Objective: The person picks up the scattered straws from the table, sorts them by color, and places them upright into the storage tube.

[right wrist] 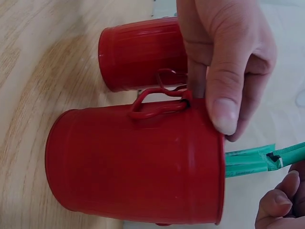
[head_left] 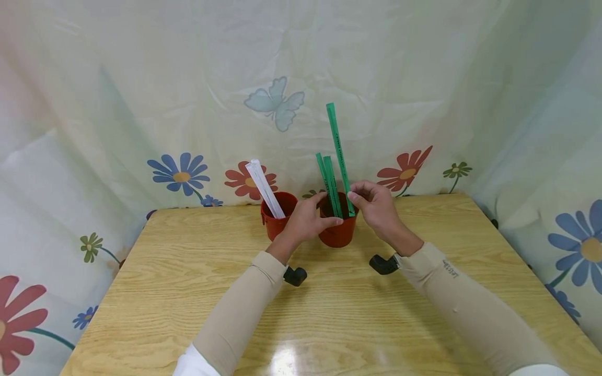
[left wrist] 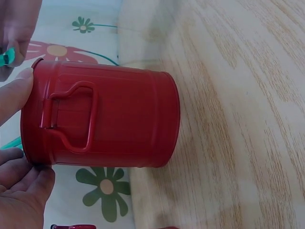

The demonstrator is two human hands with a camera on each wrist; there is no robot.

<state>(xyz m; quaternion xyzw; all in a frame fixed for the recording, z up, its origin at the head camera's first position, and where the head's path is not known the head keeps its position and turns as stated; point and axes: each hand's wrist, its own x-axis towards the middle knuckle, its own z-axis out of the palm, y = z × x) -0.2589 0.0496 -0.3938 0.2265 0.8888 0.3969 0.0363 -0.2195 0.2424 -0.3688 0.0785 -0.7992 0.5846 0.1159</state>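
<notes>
My left hand (head_left: 305, 223) grips the rim of a small red metal bucket (head_left: 336, 236), thumb on one side and fingers on the other. A wire handle (left wrist: 90, 117) hangs on its side in the left wrist view. Several green wrapped straws (head_left: 331, 183) lean inside this bucket. Above it, my right hand (head_left: 376, 208) pinches another green wrapped straw (head_left: 336, 137) near its lower end. That straw stands tall and slightly tilted, its lower tip (right wrist: 275, 160) right at the bucket's mouth beside the others.
A second red bucket (head_left: 274, 225) stands just to the left, holding white wrapped straws (head_left: 265, 189). Both buckets are near the back edge of the wooden table (head_left: 188, 271). A flower-printed curtain (head_left: 197, 104) hangs behind and at the sides.
</notes>
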